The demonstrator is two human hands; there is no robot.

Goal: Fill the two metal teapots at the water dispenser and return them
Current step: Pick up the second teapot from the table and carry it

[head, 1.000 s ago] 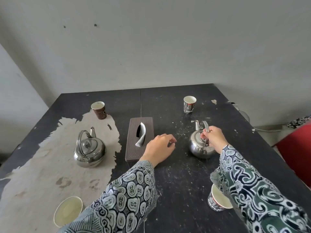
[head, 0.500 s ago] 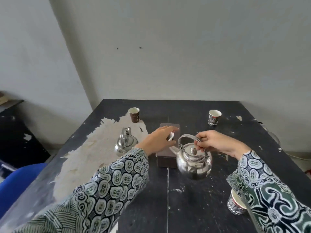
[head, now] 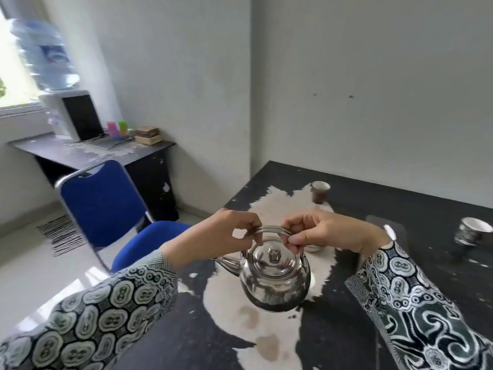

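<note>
Hands: left hand (head: 226,232) and right hand (head: 324,231) both pinch the arched handle of one metal teapot (head: 274,279), left at its left end, right at its right end.
Teapot in hand: held in the air above the pale worn patch near the left edge of the bench (head: 360,329); lid on, spout pointing left.
Second teapot: only a sliver of a rounded object shows behind the right hand; cannot tell whether it is the other pot.
Water dispenser (head: 72,113): on a side bench (head: 88,153) by the window, well apart from the pot, bottle on top, blue chair (head: 106,204) between.
Cups: brown paper cup (head: 320,192) towards the far left corner of the bench; patterned cup (head: 470,233) at the right edge.
Progress: early by the look of it; one pot lifted, none at the dispenser.
Remaining: carrying, filling and returning both pots.
</note>
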